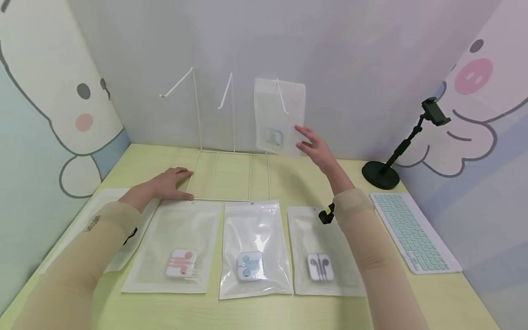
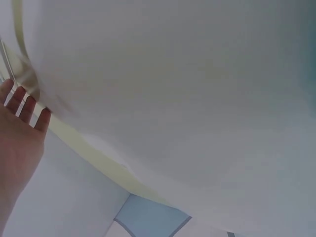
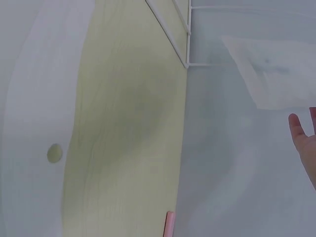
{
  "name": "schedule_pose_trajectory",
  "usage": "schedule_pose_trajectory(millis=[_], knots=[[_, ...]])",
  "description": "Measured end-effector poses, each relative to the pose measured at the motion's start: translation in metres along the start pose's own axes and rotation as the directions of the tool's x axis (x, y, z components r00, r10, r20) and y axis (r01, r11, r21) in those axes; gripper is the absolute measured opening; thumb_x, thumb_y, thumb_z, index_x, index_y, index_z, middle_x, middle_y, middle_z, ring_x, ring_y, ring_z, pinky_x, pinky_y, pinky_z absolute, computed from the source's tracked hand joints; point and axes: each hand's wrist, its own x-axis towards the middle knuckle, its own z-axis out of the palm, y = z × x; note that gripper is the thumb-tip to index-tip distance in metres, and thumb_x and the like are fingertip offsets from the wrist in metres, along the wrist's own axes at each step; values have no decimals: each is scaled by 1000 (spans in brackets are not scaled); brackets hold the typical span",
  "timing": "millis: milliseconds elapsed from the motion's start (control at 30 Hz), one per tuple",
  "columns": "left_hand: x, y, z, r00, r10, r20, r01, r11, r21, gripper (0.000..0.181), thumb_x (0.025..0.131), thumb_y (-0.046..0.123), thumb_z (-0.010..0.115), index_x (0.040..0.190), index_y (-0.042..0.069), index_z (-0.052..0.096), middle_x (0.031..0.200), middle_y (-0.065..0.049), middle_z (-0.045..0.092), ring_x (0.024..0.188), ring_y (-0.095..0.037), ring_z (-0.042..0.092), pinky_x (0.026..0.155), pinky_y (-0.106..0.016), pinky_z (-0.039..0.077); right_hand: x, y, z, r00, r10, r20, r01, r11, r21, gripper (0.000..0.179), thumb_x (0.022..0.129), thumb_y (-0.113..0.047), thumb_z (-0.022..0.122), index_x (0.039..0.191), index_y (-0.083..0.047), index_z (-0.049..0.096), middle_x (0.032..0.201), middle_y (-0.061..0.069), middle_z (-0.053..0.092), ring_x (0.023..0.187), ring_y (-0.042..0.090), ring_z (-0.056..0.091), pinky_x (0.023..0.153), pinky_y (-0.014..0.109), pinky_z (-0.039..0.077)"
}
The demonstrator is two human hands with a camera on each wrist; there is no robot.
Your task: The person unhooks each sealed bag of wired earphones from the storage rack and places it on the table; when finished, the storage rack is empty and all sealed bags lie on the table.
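Note:
A white wire display rack (image 1: 234,152) stands at the back of the table, with three hooks rising from its base. From its right hook hangs a translucent zip bag (image 1: 268,101) with a small boxed item inside. My right hand (image 1: 315,149) is beside this bag's lower right edge, fingers extended and apart. The left hand (image 1: 170,183) rests by the rack's left base bar, thumb and fingers spread at its front corner. In front lie zip bags with boxed earphones: pink (image 1: 181,263), blue (image 1: 250,266) and grey (image 1: 320,267). Another bag (image 1: 119,261) lies partly under the left forearm.
At the right back stands a black phone stand (image 1: 381,174). A white keyboard with mint keys (image 1: 412,231) lies along the table's right side. Behind the rack is a pale wall (image 1: 350,55), with cartoon-printed panels (image 1: 37,91) at both sides.

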Motion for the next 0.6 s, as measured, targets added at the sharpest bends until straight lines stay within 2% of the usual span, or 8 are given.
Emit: schedule_pose_trajectory(millis=[133, 267, 433, 500, 600], knots=[[0, 0, -1, 1000, 16, 1, -16, 998, 67, 94, 80, 64, 60, 146, 3, 32, 147, -24, 31, 132, -47, 29, 102, -65, 27, -6, -3, -4, 999, -14, -31, 14, 1000, -4, 52, 94, -4, 56, 143, -4, 39, 151, 13, 30, 141, 27, 24, 111, 48, 28], [-4, 1, -3, 999, 39, -11, -38, 991, 132, 92, 82, 64, 58, 145, 1, 32, 147, -24, 30, 132, -47, 29, 100, -67, 28, -10, -6, -8, 995, -70, -73, 71, 997, 16, 51, 92, 0, 57, 140, 0, 42, 147, 18, 34, 137, 30, 28, 111, 53, 24], [-7, 5, -6, 998, 48, -31, -44, 992, 120, 92, 84, 60, 59, 146, -1, 29, 151, -24, 25, 136, -46, 23, 103, -66, 24, -17, -10, -12, 986, -123, -114, 126, 992, 17, 52, 89, 5, 58, 138, 4, 42, 144, 21, 37, 136, 28, 31, 114, 49, 21], [-8, 6, -6, 999, 44, -20, -42, 995, 88, 92, 84, 59, 60, 147, -1, 28, 152, -25, 23, 137, -47, 21, 105, -65, 22, -20, -13, -13, 985, -122, -120, 121, 992, -17, 52, 89, 5, 59, 139, 2, 43, 144, 20, 37, 136, 27, 32, 113, 48, 23], [-9, 5, -5, 999, 34, 9, -34, 998, 51, 93, 84, 58, 60, 148, 1, 25, 153, -25, 18, 138, -48, 17, 107, -65, 20, -27, -17, -15, 984, -127, -125, 116, 989, -97, 53, 90, 2, 60, 140, -2, 44, 144, 17, 38, 131, 28, 38, 100, 37, 40]])
